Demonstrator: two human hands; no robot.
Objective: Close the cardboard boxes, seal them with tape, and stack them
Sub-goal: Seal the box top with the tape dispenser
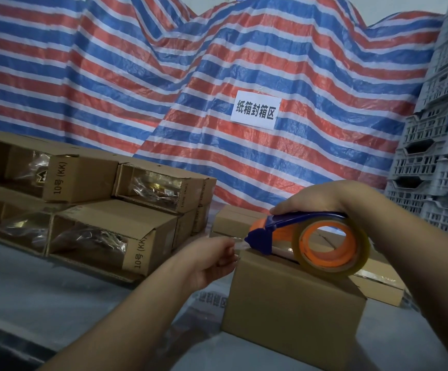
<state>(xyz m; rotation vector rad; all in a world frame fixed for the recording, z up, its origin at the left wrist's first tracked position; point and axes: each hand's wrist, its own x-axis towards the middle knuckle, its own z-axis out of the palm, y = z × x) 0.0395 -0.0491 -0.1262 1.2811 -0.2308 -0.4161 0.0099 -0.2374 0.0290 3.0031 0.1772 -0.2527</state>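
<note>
While the right hand (322, 199) grips the tape dispenser (308, 238) atop the closed cardboard box (290, 301) at five o'clock, the left hand (212, 259) pinches the tape end (237, 243), probably thin, sticky and floppy.

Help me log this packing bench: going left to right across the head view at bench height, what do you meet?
Stack of open cardboard boxes → left hand pinching the tape end → tape dispenser gripped by the right hand on the closed box → grey plastic crates.
</note>
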